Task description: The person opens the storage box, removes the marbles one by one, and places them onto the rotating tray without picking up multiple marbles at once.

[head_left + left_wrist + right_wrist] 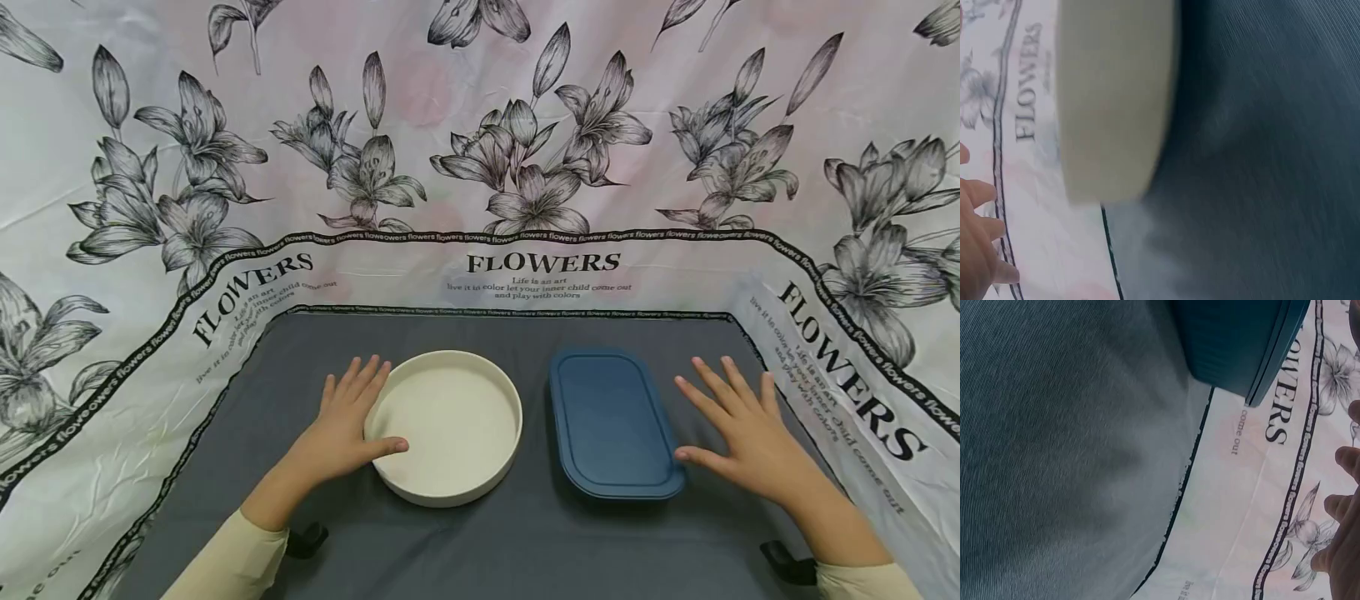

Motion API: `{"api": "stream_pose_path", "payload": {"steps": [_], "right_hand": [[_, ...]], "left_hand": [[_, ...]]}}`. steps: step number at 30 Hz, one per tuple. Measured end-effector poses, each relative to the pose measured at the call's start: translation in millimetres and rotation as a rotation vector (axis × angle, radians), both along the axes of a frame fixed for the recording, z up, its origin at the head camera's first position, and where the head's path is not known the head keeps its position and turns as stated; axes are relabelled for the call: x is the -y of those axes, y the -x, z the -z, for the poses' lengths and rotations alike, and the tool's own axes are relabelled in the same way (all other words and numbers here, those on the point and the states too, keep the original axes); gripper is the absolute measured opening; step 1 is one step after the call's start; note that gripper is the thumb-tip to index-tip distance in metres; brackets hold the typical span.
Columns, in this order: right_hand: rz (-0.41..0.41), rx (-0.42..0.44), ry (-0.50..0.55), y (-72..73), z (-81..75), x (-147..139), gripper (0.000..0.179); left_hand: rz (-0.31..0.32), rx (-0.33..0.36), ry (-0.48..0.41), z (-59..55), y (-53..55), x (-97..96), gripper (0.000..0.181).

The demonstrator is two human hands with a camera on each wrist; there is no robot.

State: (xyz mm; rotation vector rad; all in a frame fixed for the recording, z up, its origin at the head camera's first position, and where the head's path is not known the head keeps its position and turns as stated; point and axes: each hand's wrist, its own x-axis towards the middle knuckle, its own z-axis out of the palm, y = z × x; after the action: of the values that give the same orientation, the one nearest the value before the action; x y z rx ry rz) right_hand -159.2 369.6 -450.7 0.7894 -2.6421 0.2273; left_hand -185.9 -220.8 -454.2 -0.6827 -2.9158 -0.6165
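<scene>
A round, shallow cream dish (450, 425) with a raised rim sits on the grey cloth, left of a blue rectangular lidded box (617, 423). My left hand (339, 437) is at the dish's left side, fingers spread and thumb overlapping the rim in the head view. Fingers of my right hand (753, 442) are spread too, just right of the box, with the thumb near its edge. In the left wrist view the dish's side wall (1116, 106) looms close, and the left fingers (979, 237) show at the left edge. The right wrist view shows the box's corner (1235, 344).
The grey cloth (450, 550) has a printed white border (540, 283) with flower drawings and "FLOWERS" lettering. Dark straps (787, 562) show by both wrists, next to the cream sleeves (232, 558).
</scene>
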Motion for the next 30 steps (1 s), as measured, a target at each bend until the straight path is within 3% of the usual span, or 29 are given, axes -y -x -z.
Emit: {"api": "stream_pose_path", "payload": {"steps": [5, 11, 15, 24, 30], "right_hand": [[-0.010, -0.008, 0.005, -2.6, -2.2, 7, 0.106], [-0.029, 0.005, 0.021, -5.2, -2.1, 16, 0.105], [-0.033, 0.008, 0.031, -7.4, -0.2, 19, 0.104], [-0.090, 0.001, 0.046, -12.3, 4.3, 28, 0.106], [-0.119, 0.021, 0.042, -15.7, 5.7, 36, 0.104]], "left_hand": [[0.038, 0.011, -0.096, -9.6, -2.5, -29.3, 0.118], [0.019, 0.074, -0.250, -16.9, -8.3, -63.7, 0.113], [0.045, 0.120, -0.328, -18.8, -11.0, -85.2, 0.113], [0.104, 0.175, -0.445, -13.0, -22.5, -131.4, 0.108], [0.100, 0.173, -0.519, -7.8, -28.6, -158.9, 0.102]]}}
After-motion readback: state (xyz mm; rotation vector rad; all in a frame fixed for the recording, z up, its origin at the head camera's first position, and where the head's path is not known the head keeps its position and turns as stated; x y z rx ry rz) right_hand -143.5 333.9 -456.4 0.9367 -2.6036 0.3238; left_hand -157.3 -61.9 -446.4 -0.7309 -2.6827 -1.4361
